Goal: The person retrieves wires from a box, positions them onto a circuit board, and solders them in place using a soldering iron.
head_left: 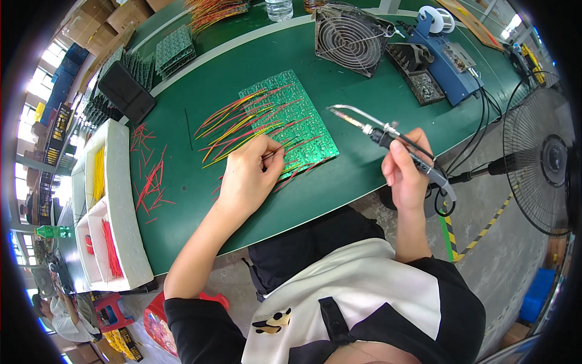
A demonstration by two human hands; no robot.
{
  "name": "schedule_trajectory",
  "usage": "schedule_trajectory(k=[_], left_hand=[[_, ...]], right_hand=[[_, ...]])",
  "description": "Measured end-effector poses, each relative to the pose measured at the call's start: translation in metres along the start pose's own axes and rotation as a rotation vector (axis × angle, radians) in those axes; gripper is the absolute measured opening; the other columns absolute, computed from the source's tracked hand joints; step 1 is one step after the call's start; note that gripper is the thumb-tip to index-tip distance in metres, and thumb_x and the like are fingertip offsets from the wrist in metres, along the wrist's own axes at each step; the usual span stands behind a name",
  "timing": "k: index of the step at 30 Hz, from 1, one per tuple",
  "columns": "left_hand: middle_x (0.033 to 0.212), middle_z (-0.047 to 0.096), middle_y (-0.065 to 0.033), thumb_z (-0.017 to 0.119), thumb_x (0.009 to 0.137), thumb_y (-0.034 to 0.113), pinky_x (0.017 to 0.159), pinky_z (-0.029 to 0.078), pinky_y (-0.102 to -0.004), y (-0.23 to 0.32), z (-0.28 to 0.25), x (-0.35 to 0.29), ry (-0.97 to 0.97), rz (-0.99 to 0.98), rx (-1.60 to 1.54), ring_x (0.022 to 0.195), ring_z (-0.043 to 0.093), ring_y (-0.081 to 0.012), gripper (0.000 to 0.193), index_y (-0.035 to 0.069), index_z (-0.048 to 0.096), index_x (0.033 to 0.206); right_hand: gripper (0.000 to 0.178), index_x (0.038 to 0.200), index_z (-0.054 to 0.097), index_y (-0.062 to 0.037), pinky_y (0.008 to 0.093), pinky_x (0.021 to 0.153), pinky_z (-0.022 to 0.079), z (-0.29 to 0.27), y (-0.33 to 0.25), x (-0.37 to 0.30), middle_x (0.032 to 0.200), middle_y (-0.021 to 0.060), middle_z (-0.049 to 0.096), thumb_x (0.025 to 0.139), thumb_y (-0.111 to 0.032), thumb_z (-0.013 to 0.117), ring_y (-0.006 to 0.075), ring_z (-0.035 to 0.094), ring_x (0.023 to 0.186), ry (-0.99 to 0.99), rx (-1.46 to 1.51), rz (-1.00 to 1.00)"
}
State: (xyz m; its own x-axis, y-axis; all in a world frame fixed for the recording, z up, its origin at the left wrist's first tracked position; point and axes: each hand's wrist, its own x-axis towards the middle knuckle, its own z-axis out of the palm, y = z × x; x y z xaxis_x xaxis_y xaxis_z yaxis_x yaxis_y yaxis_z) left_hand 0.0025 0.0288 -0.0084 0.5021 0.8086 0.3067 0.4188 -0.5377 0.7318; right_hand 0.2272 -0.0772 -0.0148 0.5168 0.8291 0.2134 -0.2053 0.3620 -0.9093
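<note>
A green circuit board panel [318, 127] lies on the green worktable, with rows of small boards on it. Red and yellow wires [227, 113] stick out over its left side. At the panel's lower left edge, my left hand [250, 173] is closed, thumb and fingertips pinching a thin dark wire [290, 144]. My right hand [407, 173] grips a soldering iron [383, 138] with a curved metal solder feed tube along it. The iron's tip is in the air right of the panel, apart from it.
Loose red wires [151, 182] lie left, beside a white foam box [132, 242] of red and yellow wires. A dark phone-like device [125, 91] leans behind. A square fan [350, 41], tip-cleaning tray [424, 85] and blue solder feeder [451, 73] stand at the back right. A floor fan [548, 158] stands right.
</note>
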Motion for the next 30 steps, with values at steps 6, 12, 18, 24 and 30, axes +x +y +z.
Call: schedule_trajectory(k=[6, 12, 18, 24, 30], left_hand=[[0.067, 0.058, -0.0064, 0.060, 0.080, 0.001, 0.051, 0.042, -0.0226, 0.005, -0.005, -0.001, -0.027, 0.029, 0.110, 0.056, 0.050, -0.0091, 0.006, -0.002, 0.058, 0.084], [0.070, 0.057, -0.0070, 0.060, 0.077, 0.002, 0.049, 0.043, -0.0302, 0.009, -0.018, 0.007, 0.187, 0.485, 0.482, 0.053, 0.051, -0.0222, 0.008, 0.001, 0.059, 0.085], [0.066, 0.047, -0.0051, 0.063, 0.071, 0.005, 0.045, 0.042, -0.0307, 0.028, -0.005, -0.016, -0.117, 0.708, 0.511, 0.054, 0.052, -0.0180, 0.020, 0.002, 0.060, 0.090], [0.072, 0.049, -0.0059, 0.061, 0.075, 0.004, 0.047, 0.043, -0.0316, 0.019, 0.004, -0.019, -0.161, 0.556, 0.502, 0.057, 0.055, -0.0181, 0.024, 0.002, 0.060, 0.099], [0.075, 0.050, -0.0092, 0.058, 0.079, 0.003, 0.051, 0.045, -0.0345, 0.013, 0.002, -0.004, -0.145, 0.476, 0.373, 0.059, 0.055, -0.0257, 0.023, 0.001, 0.059, 0.102]], right_hand=[[0.019, 0.080, 0.045, -0.0050, 0.0185, 0.038, 0.032, -0.007, -0.003, 0.021, 0.055, 0.0055, 0.052, 0.084, -0.010, 0.063, 0.0066, 0.042, 0.040, 0.151, -0.195, -0.123], [0.019, 0.081, 0.045, -0.0051, 0.0184, 0.039, 0.033, -0.012, 0.003, 0.024, 0.058, 0.0057, 0.053, 0.083, -0.009, 0.064, 0.0066, 0.043, 0.041, 0.175, -0.110, -0.102], [0.018, 0.083, 0.045, -0.0043, 0.0194, 0.040, 0.036, -0.008, 0.005, 0.024, 0.059, 0.0070, 0.055, 0.084, -0.008, 0.063, 0.0081, 0.046, 0.042, 0.192, -0.134, -0.155], [0.018, 0.086, 0.044, -0.0034, 0.0208, 0.043, 0.042, -0.011, 0.013, 0.018, 0.061, 0.0093, 0.057, 0.086, -0.009, 0.061, 0.0111, 0.053, 0.046, 0.249, -0.204, -0.229], [0.019, 0.090, 0.042, -0.0027, 0.0225, 0.046, 0.046, -0.010, 0.018, 0.020, 0.066, 0.0106, 0.058, 0.087, -0.008, 0.059, 0.0122, 0.055, 0.049, 0.335, -0.178, -0.401]])
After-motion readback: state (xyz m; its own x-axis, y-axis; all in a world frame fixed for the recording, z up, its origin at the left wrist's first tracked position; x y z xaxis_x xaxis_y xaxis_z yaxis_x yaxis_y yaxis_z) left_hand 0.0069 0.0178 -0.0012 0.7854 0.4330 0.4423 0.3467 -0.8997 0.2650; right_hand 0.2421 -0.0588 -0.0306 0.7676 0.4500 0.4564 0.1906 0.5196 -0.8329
